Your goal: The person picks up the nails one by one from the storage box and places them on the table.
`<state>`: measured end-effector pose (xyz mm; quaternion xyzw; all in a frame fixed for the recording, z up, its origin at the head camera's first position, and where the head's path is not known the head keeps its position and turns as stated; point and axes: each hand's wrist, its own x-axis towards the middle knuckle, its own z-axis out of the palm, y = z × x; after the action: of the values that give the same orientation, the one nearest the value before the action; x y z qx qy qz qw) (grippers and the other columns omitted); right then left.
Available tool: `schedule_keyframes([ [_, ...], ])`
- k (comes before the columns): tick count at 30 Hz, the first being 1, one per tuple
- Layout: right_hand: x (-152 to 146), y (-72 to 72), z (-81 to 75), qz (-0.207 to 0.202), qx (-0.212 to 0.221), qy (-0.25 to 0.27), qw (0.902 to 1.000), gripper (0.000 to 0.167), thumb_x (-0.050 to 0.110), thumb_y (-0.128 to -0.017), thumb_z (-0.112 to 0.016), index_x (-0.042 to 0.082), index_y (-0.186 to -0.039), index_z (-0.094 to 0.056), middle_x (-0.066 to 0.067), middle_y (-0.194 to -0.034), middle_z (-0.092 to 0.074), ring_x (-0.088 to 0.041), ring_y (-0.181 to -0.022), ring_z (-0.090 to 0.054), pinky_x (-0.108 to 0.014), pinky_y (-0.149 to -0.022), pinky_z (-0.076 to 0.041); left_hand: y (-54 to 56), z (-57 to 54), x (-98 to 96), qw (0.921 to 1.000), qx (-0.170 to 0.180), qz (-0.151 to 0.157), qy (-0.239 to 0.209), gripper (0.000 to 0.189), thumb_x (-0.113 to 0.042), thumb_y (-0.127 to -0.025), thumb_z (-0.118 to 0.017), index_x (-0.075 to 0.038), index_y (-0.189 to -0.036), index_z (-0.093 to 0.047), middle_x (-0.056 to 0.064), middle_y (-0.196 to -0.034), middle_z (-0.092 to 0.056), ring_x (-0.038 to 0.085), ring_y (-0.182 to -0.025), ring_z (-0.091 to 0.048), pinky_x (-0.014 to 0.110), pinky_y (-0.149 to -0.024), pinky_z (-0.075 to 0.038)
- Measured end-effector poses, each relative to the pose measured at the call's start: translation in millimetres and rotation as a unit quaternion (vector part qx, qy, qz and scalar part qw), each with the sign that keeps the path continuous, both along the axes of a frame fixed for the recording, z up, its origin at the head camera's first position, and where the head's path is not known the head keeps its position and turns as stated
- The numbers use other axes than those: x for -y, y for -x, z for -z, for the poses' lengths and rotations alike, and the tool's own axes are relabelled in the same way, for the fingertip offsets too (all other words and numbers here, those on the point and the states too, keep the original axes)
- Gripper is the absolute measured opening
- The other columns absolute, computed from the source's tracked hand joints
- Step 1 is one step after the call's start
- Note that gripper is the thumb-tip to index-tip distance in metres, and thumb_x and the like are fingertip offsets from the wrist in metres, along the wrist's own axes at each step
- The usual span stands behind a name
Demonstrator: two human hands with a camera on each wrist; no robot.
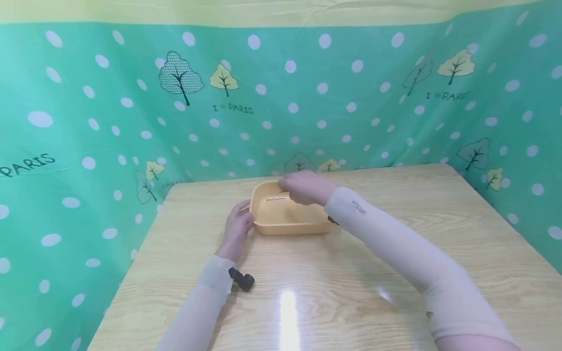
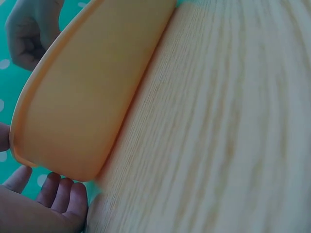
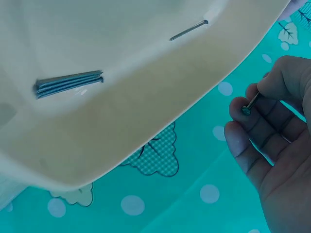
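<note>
A shallow yellow-orange tray with rounded corners sits on the table. My left hand rests against its left end, with fingertips at the outer wall and the thumb at the rim. Over the tray's far side, my right hand pinches a small metal nail between thumb and fingers, head showing. Inside the tray, several nails lie side by side in a bundle, and a single nail lies apart from them. The right hand and sleeve hide part of the tray in the head view.
The wood-grain table extends around the tray. A green dotted cloth with printed trees hangs behind and along both sides. A black wrist camera sticks out from the left sleeve.
</note>
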<state>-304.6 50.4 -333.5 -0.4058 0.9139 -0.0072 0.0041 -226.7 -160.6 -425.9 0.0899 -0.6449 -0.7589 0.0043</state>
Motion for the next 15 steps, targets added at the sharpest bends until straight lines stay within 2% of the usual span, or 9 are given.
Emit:
schedule_keyframes([
  [4, -9, -6.8, -3.9, 0.005, 0.0, 0.01, 0.9999, 0.028, -0.005, -0.083, -0.053, 0.019, -0.093, -0.059, 0.006, -0.09, -0.061, -0.013, -0.077, -0.057, -0.026, -0.069, -0.05, -0.9, -0.7, 0.6, 1.0, 0.001, -0.004, 0.005, 0.062, 0.003, -0.076, -0.05, -0.011, -0.136, -0.047, 0.015, -0.137, -0.049, 0.03, -0.121, -0.051, 0.038, -0.1, -0.043],
  [10, -23, -15.2, -9.1, -0.001, -0.016, 0.015, 0.9998, 0.024, -0.005, -0.084, -0.052, 0.017, -0.091, -0.058, 0.006, -0.084, -0.057, -0.014, -0.071, -0.055, -0.026, -0.065, -0.049, -0.8, -1.6, 0.8, 1.0, -0.004, 0.005, -0.002, 0.062, 0.004, -0.077, -0.049, -0.01, -0.137, -0.045, 0.017, -0.139, -0.046, 0.03, -0.123, -0.049, 0.038, -0.102, -0.041],
  [15, -37, -20.1, -6.3, -0.008, -0.023, 0.033, 0.9992, 0.025, -0.006, -0.083, -0.053, 0.015, -0.094, -0.061, 0.003, -0.086, -0.06, -0.014, -0.074, -0.057, -0.027, -0.07, -0.051, -0.9, -1.5, 0.9, 1.0, -0.002, 0.004, -0.003, 0.063, 0.005, -0.077, -0.049, -0.011, -0.138, -0.045, 0.018, -0.14, -0.045, 0.031, -0.124, -0.048, 0.039, -0.103, -0.041],
])
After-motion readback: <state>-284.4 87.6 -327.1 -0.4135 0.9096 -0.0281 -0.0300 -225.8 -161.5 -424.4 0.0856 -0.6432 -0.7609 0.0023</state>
